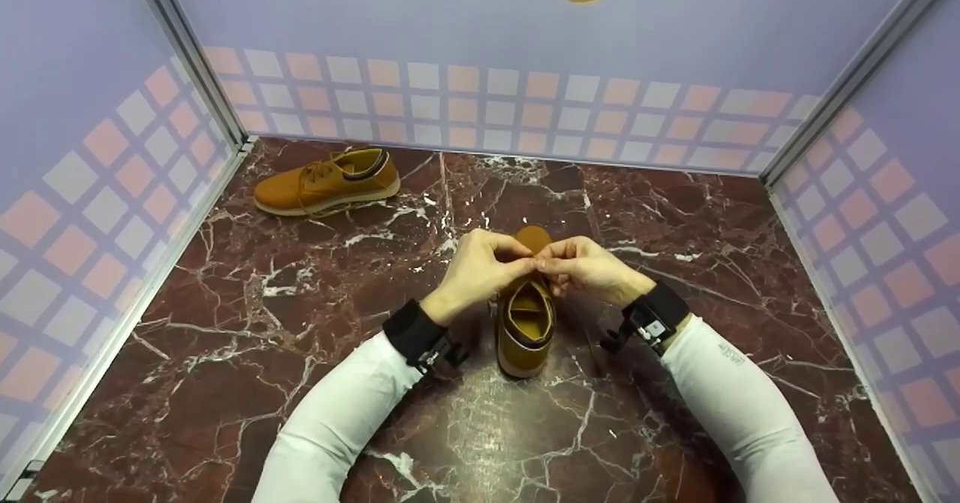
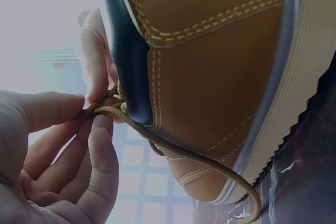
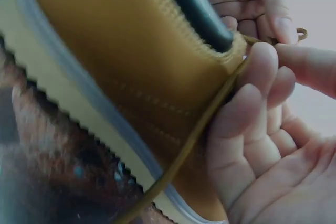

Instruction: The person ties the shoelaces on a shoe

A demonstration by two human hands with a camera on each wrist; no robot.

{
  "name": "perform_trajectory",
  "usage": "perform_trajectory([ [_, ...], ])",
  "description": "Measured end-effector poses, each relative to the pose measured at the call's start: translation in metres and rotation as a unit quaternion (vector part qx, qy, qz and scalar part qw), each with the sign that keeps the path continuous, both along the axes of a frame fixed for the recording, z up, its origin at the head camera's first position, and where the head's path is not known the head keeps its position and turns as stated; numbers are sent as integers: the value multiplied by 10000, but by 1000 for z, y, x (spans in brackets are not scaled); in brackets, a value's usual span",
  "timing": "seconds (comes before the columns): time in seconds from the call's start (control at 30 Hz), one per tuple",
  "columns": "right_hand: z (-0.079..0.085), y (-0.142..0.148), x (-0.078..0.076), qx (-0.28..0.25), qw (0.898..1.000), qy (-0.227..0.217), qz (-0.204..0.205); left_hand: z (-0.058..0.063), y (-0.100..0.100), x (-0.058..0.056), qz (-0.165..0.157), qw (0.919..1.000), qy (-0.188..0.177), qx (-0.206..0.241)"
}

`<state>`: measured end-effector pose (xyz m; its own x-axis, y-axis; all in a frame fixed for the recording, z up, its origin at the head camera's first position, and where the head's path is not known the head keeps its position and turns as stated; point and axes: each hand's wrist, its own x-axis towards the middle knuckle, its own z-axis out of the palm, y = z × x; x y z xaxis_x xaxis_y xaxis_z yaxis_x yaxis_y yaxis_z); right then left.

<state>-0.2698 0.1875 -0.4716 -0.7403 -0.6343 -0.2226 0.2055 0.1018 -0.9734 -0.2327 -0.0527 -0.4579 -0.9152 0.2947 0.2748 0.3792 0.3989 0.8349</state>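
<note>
A tan lace-up shoe [image 1: 523, 353] with a dark collar stands in front of me, its toe pointing away. Both hands meet over its lacing. My left hand [image 1: 480, 266] pinches the brown shoelace [image 2: 184, 156] between thumb and fingers, just off the top eyelets. From the other side my right hand [image 1: 589, 266] pinches the lace as well, its fingertips right against the left ones. In the left wrist view a lace end hangs down along the shoe's side to the sole. The right wrist view shows another length of shoelace [image 3: 194, 135] running down the other side.
A matching tan shoe [image 1: 330, 184], laced, stands at the back left with its toe to the left. The surface is dark red marble with white veins [image 1: 225, 353]. Lilac panels [image 1: 480, 30] with pink and white squares stand at the back and both sides.
</note>
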Motion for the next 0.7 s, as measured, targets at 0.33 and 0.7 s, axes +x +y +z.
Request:
perform_trajectory([
  [0.33,3,-6,9,5,9921,834,-941,-1,1,-1,-49,10000,-4,-19],
  [0.7,5,-1,8,-258,9825,1092,-1487,1,0,-2,-160,9998,-16,-89],
])
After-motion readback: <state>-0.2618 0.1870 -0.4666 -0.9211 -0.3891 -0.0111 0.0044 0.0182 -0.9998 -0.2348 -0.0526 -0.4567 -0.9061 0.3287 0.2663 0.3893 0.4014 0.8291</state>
